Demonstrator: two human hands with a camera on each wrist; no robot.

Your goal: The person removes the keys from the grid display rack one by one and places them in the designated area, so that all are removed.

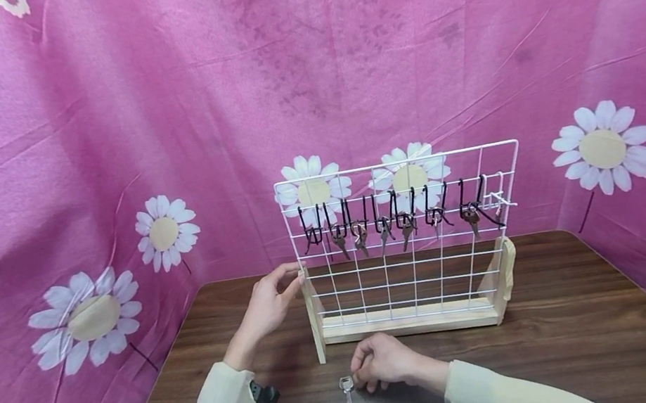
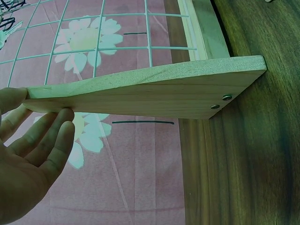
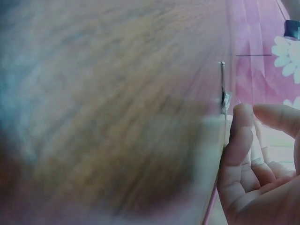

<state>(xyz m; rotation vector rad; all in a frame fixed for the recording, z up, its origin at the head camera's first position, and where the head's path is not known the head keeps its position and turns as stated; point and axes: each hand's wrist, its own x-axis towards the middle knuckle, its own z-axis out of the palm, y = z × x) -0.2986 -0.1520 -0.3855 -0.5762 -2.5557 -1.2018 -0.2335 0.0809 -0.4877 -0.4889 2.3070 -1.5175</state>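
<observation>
A white wire grid rack (image 1: pixel 400 264) in a wooden stand stands upright on the table. My left hand (image 1: pixel 268 308) holds the top of the stand's left wooden side panel (image 2: pixel 150 91), thumb on one face and fingers on the other. A loose silver key (image 1: pixel 347 390) lies on the table in front of the rack. Just right of it is my right hand (image 1: pixel 388 359), fingers bent and nothing seen held. In the right wrist view a small gap shows between thumb and forefinger, with the key (image 3: pixel 225 101) just beyond the fingertips.
Black hooks (image 1: pixel 427 198) line the grid's upper part, with several keys (image 1: pixel 406 230) hanging from them. A white hook (image 1: pixel 496 199) sits at the right end. Behind the brown wooden table (image 1: pixel 597 305) hangs a pink cloth (image 1: pixel 223 140) printed with daisies.
</observation>
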